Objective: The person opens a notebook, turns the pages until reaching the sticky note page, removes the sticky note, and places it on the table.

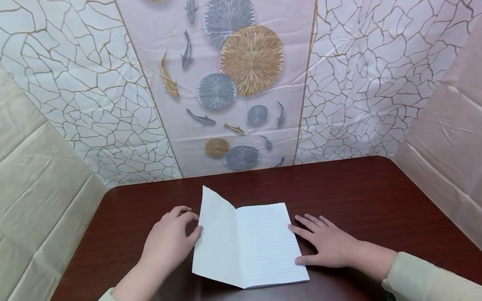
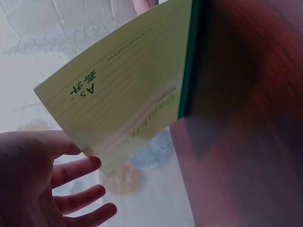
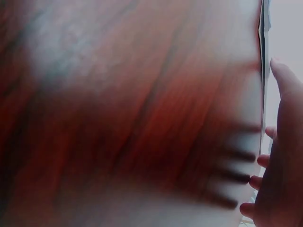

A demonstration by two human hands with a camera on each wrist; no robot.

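Observation:
A notebook [image 1: 271,245] lies on the table with its cover [image 1: 216,239] raised on the left side, baring a lined first page. My left hand [image 1: 171,237] pinches the cover's outer edge between thumb and index finger; its other fingers are spread in the left wrist view. That view also shows the cover's yellow-green outside [image 2: 128,80], with printed lettering and a dark green spine strip [image 2: 188,61]. At the notebook's right edge, my right hand [image 1: 331,243] has its fingers spread, thumb and index fingertips on the page margin.
The dark red-brown table [image 1: 341,184] has rounded far corners. Behind it hangs a patterned curtain [image 1: 238,121] with fish and round motifs, and plain beige cloth panels [image 1: 465,146] flank both sides.

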